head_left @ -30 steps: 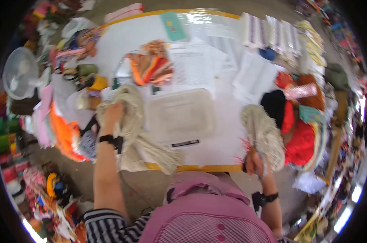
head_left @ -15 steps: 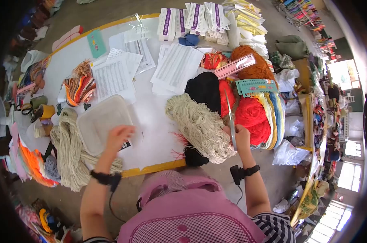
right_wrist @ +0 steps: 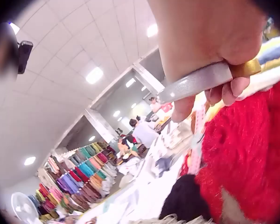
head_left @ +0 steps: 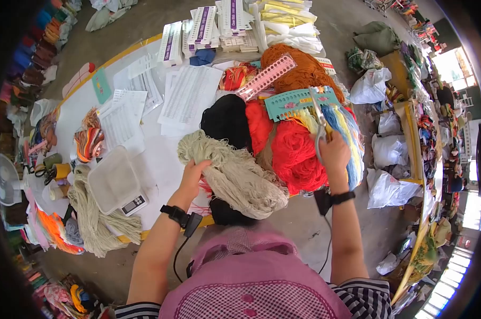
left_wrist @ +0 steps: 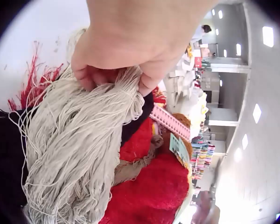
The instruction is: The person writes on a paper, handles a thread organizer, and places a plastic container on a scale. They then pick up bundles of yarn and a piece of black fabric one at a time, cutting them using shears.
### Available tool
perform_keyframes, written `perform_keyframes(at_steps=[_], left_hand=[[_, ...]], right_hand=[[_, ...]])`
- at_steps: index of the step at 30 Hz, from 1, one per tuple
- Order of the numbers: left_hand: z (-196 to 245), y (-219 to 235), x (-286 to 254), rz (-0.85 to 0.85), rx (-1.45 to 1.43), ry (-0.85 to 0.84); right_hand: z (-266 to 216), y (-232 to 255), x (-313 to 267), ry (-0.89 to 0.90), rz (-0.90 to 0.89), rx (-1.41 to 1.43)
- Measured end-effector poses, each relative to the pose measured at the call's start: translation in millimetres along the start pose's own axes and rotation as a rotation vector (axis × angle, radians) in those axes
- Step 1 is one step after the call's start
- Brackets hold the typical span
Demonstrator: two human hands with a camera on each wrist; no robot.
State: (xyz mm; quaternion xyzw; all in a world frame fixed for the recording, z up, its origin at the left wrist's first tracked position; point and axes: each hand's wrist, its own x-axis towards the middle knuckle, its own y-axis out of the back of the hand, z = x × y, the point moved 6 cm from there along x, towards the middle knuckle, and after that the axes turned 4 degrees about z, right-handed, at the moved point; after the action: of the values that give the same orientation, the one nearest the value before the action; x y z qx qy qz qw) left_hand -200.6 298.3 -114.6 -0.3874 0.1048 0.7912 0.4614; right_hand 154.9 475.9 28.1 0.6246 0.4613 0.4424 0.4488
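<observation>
In the left wrist view my left hand (left_wrist: 126, 42) pinches one end of a thick cream yarn hank (left_wrist: 74, 144); the head view has that hank (head_left: 235, 170) lying at the table's front edge with my left hand (head_left: 191, 178) on its left end. Metal scissors (head_left: 320, 125) are gripped in my right hand (head_left: 335, 157), above the red yarn (head_left: 299, 154) and a green punched card (head_left: 299, 102). Seen from the right wrist, my right hand (right_wrist: 210, 37) is curled round the scissors' metal handle (right_wrist: 200, 81).
A scale with a clear plastic tub (head_left: 113, 178) stands left of centre, beside another cream hank (head_left: 91, 212). Black yarn (head_left: 227, 122), brown yarn (head_left: 301, 69) and a pink punched card (head_left: 267, 77) lie behind the hank. Printed sheets (head_left: 190, 95) cover part of the table.
My left hand has moved right from the tub and taken hold of the front cream hank's end. My right hand has lifted the scissors away from that hank, over the red yarn. The head view has swung right.
</observation>
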Motion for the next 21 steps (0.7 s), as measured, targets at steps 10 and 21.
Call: perform_keyframes(at_steps=[10,21], left_hand=[[68.7,6.9,-101.9,-0.111,-0.471,-0.063],[156.0,-26.3,-234.9,-0.668,-0.810,-0.215]], right_hand=[[28.6,-33.3,39.7,0.112,-0.098,-0.056],[-85.0,42.8,-135.6,0.455,-0.430,0.826]])
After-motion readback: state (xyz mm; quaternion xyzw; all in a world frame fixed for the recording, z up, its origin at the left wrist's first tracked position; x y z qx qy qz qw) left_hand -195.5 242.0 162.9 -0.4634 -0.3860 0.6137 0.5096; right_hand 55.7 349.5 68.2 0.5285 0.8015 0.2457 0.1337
